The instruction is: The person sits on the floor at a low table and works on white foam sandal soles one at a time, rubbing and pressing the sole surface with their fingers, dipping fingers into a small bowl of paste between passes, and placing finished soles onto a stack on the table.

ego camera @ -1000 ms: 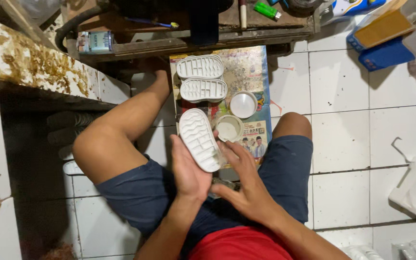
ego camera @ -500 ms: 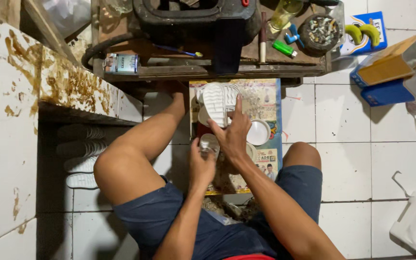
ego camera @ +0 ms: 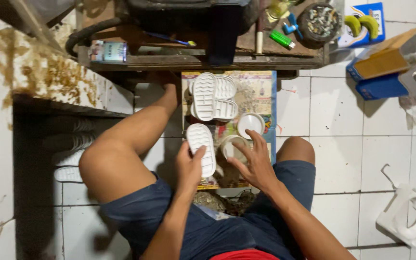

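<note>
Between the knees: the person sat on the white-tiled floor [ego camera: 343, 144] over a printed paper sheet [ego camera: 261, 96], both hands at work above it.
Sole in hand: a white shoe sole [ego camera: 201, 148] stood upright, tread towards the camera, just above the sheet.
Left hand: the left hand [ego camera: 190, 166] was closed on the sole's lower end, thumb across the tread.
Right hand: the right hand [ego camera: 253, 163] was open, fingers spread, over a small round cup [ego camera: 230, 147] and holding nothing.
Nearby: a white round lid [ego camera: 250, 124] lay just beside the cup; a stack of white soles [ego camera: 213, 98] lay further up the sheet.
Beyond: a low wooden worktop [ego camera: 208, 60] carried a green lighter [ego camera: 280, 39] and a full ashtray [ego camera: 319, 18].
Risk: judged from the spread fingers so near the rim, the cup could tip and spill onto the sheet; the sole, gripped only at one end, could slip.
</note>
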A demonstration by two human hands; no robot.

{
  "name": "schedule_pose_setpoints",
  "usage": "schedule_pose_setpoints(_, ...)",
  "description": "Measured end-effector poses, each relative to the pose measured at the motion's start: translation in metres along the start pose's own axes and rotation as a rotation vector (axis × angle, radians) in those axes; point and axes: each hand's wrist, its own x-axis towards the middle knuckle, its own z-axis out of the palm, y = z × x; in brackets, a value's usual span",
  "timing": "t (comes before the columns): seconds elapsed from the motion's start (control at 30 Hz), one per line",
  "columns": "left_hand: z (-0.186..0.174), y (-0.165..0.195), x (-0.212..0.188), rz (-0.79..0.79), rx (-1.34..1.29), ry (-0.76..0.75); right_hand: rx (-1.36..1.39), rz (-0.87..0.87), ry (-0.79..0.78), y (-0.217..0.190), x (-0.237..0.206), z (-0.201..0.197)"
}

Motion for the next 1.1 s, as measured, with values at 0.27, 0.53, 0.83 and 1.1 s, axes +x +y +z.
schedule_pose_setpoints(0.27,-0.015,0.089,-0.095,-0.173,-0.604,-0.249,-0.086,-0.245,0.074,0.030,-0.019,-0.007)
schedule_pose_setpoints(0.53,-0.006,0.142,-0.155,0.009,-0.282,-0.497,0.244,-0.239,0.219,-0.034,-0.047,-0.079)
schedule_pose_setpoints(0.83,0.008,0.161,-0.178,-0.019,-0.266,-0.557,0.341,-0.520,0.376,-0.089,-0.041,-0.116)
schedule_pose_setpoints(1.1,0.027,0.174,-0.182,0.252,0.002,-0.393,0.123,-0.204,0.224,-0.105,-0.053,-0.109)
